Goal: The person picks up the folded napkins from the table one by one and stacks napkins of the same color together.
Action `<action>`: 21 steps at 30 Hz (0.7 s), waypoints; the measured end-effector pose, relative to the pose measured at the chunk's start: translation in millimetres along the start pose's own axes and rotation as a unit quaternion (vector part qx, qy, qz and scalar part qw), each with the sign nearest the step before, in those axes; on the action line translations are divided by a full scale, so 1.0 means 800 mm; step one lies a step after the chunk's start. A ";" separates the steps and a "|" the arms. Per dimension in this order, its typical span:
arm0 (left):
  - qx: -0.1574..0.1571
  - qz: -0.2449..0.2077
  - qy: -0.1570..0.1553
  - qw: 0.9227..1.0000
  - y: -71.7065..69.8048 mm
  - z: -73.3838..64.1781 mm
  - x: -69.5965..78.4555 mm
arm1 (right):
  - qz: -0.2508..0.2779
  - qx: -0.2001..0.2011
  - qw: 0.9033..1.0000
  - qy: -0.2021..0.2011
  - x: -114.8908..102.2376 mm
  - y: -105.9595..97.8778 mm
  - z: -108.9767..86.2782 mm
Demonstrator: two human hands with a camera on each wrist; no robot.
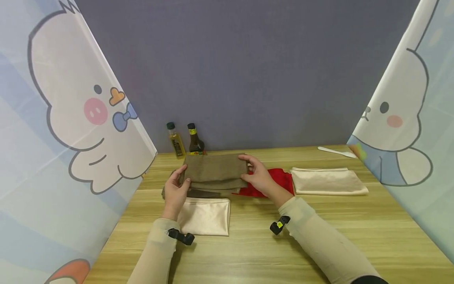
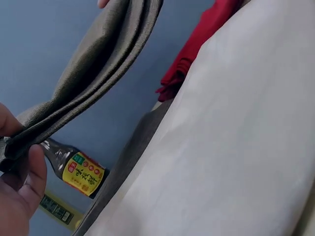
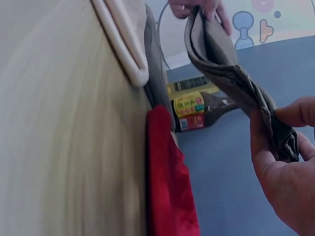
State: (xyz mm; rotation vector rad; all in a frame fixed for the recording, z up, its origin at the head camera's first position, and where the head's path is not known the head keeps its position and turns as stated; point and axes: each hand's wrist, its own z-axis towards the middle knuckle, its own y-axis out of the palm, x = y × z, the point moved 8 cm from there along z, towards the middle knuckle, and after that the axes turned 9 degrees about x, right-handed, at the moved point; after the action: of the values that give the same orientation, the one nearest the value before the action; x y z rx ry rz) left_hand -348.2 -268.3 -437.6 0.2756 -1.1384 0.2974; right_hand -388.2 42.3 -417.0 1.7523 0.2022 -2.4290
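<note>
A folded grey-brown cloth (image 1: 216,169) is held up off the table between both hands. My left hand (image 1: 175,193) pinches its left end, thumb in front and fingers behind. At the opposite end my right hand (image 1: 260,175) grips the edge between thumb and fingers, as the right wrist view shows with the layered cloth (image 3: 236,81). Beneath it a second dark grey-brown cloth (image 1: 202,193) lies on the table, partly hidden. A red cloth (image 1: 281,179) lies behind the right hand. Nearer the front is a folded cream satin cloth (image 1: 205,217), close beside the left wrist.
Another folded cream satin cloth (image 1: 328,181) lies to the right, with a white plastic utensil (image 1: 336,152) behind it. At the back left stand a bottle of yellow oil (image 1: 176,142) and a dark sauce bottle (image 1: 196,142). A grey wall (image 1: 244,79) closes off the wooden table (image 1: 269,252).
</note>
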 end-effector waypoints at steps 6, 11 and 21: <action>-0.002 -0.013 -0.002 1.000 -0.005 0.005 -0.002 | 0.008 0.015 1.000 0.012 0.008 0.009 0.001; 0.005 -0.026 -0.012 1.000 -0.012 0.010 -0.005 | 0.009 0.031 0.999 0.022 0.010 0.015 0.003; 0.026 -0.017 -0.041 0.999 -0.023 0.005 0.020 | 0.017 0.038 0.999 0.024 0.016 0.030 0.007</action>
State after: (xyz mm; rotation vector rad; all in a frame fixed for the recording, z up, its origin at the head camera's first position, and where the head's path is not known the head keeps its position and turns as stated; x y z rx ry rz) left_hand -338.6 -285.2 -422.5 0.3564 -1.2068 0.2881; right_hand -392.8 17.4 -428.1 1.8309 0.0856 -2.4040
